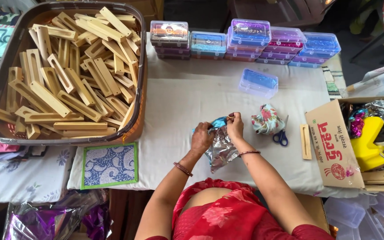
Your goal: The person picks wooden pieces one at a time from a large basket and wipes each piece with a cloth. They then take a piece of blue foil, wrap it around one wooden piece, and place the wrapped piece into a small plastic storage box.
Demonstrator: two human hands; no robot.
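Observation:
My left hand (201, 138) and my right hand (234, 126) meet at the middle of the white-covered table (178, 102). Together they pinch a small blue shiny bundle (218, 122) between their fingertips. A crumpled sheet of silver foil (221, 152) hangs beneath it, lying partly on the cloth under both wrists. Each wrist wears a thin bangle.
A large brown basket (138, 111) of wooden pieces fills the left. Stacked clear plastic boxes (245, 40) line the far edge, with one single box (258, 82) nearer. Floral cloth (267, 119), blue scissors (281, 138), a wooden piece (306, 141) and a cardboard box (334, 142) lie right. A patterned mat (109, 165) lies left.

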